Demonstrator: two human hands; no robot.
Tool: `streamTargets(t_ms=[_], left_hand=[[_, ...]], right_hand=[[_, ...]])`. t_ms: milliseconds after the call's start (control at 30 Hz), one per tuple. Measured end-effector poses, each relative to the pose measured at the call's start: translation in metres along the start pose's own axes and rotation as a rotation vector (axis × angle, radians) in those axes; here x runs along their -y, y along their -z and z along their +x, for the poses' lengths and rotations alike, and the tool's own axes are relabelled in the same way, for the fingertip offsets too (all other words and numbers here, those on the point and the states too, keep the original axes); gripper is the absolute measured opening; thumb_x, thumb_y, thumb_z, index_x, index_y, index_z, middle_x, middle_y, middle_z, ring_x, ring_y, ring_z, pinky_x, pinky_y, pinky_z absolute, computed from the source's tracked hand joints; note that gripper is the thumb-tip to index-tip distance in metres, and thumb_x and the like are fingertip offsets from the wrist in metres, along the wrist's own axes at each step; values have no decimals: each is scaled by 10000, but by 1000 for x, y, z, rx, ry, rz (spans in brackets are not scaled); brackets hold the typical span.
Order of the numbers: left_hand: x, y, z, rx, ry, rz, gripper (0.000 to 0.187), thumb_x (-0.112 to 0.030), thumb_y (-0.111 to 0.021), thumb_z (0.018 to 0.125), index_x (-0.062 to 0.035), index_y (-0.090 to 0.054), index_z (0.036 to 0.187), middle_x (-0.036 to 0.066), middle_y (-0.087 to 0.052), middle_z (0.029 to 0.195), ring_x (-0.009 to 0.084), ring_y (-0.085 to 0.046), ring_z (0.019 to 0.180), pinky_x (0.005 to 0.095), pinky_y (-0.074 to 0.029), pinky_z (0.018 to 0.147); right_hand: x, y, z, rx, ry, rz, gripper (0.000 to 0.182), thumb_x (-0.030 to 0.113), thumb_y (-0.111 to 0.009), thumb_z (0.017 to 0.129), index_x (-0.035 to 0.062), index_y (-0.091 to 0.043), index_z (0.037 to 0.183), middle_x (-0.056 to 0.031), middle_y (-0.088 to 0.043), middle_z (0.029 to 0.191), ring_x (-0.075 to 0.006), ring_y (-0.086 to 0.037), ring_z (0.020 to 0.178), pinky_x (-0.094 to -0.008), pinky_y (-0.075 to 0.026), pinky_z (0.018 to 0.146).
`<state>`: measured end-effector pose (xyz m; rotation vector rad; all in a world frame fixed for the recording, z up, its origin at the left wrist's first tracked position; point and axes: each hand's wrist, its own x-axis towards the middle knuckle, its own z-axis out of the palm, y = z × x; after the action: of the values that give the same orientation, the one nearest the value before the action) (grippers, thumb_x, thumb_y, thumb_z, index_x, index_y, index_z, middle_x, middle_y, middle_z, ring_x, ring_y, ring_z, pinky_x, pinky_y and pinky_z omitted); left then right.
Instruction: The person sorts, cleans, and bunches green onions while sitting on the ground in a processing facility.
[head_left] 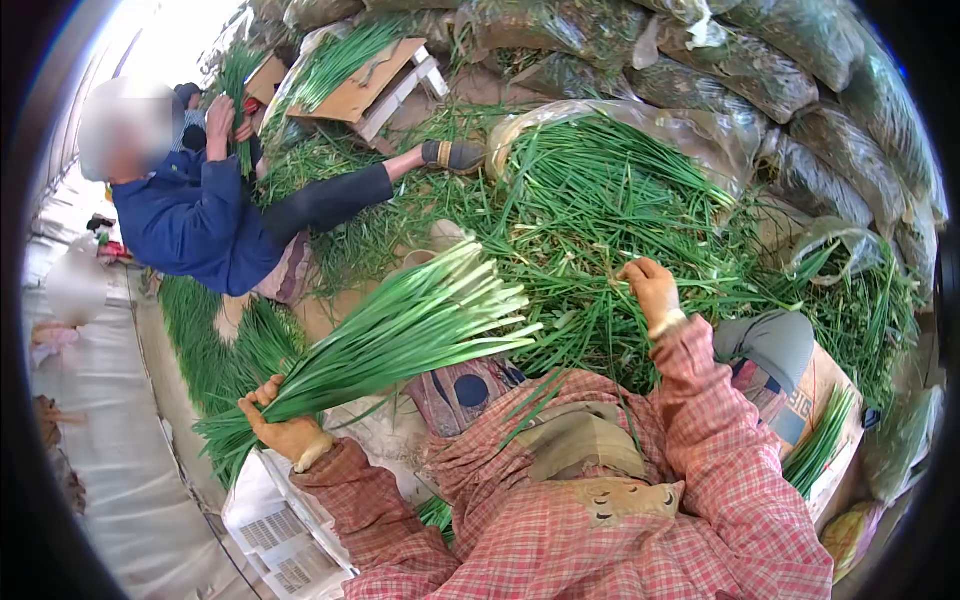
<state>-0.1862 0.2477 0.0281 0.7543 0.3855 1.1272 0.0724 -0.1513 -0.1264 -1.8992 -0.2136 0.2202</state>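
A big bundle of long green stalks with pale ends (400, 325) lies across my left hand (283, 425), whose fingers wrap round its leafy end at the lower left. The pale ends point up and to the right. My right hand (652, 290) is raised over the loose green stalks (590, 250), its fingers pressed together. Thin stalks or leaves pass by its fingertips, and whether they are pinched is too small to tell. Below my left arm is a white printed box or sack (285, 530).
A person in a blue jacket (190, 220) sits at the left, holding stalks, one leg stretched toward the heap. Filled plastic bags (740, 80) are stacked behind. More stalks lie on a tilted cardboard-topped stand (370, 80) and a carton (835, 470) at my right.
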Motion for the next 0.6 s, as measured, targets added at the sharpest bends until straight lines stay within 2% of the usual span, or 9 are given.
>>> streamTargets(t_ms=[33,67,167,200,300,333,433,533,600], left_hand=[[2,14,4,-14,-7,9,242,-261,-412,914,-91,-395,743,19,-395,642,196,-445,702,341,-403,775],[1,32,10,91,12,-57,242,-261,-423,912,-89,-396,744,19,-404,637,228,-461,730,357,-406,784],[5,21,1,94,10,-88,241,-263,-438,908,-85,-392,752,15,-410,645,235,-471,742,369,-413,791],[7,12,-3,25,-8,-71,239,-260,-431,912,-83,-387,758,14,-384,645,216,-446,713,358,-405,783],[11,-6,-10,-101,-50,-32,233,-254,-423,916,-79,-382,768,12,-338,646,173,-401,656,338,-393,769],[12,-6,-12,-94,-59,-24,231,-254,-429,913,-81,-386,766,11,-344,646,169,-405,658,341,-398,771],[13,-1,-15,-81,-17,-27,243,-247,-439,908,-82,-399,735,17,-396,657,186,-445,700,353,-417,780],[17,15,-10,-25,8,-53,246,-243,-443,905,-84,-402,722,19,-417,665,194,-464,730,354,-420,793],[21,21,-10,-26,-23,-33,236,-238,-446,902,-88,-401,725,12,-401,662,182,-449,713,352,-411,795]], right_hand=[[28,4,-8,24,-123,106,125,149,-596,788,56,-626,866,-67,-593,800,-138,-533,662,-258,-444,617],[53,-9,-21,18,91,198,208,140,-639,751,71,-609,945,-84,-592,831,-147,-555,739,-257,-454,662],[147,-29,-41,265,544,-397,622,286,-686,681,137,-419,1223,-123,-531,1050,-282,-557,904,-353,-468,761],[148,-45,-39,288,661,-475,661,299,-686,671,143,-396,1244,-116,-522,1044,-270,-572,843,-360,-476,712],[142,-75,-30,417,671,-635,319,163,-622,693,115,-539,998,-69,-544,822,-257,-560,764,-368,-459,636],[137,-78,-32,294,788,-626,184,112,-578,672,108,-545,852,-46,-524,709,-246,-560,711,-365,-450,597],[139,-59,-35,353,927,-681,67,119,-499,702,96,-507,765,-61,-528,694,-227,-569,646,-347,-469,571],[105,-2,-30,363,814,-701,111,65,-518,655,83,-529,764,-86,-526,655,-280,-559,664,-362,-472,588],[62,51,-20,249,531,-952,33,100,-530,711,88,-540,739,-80,-539,706,-260,-564,672,-365,-473,574]])
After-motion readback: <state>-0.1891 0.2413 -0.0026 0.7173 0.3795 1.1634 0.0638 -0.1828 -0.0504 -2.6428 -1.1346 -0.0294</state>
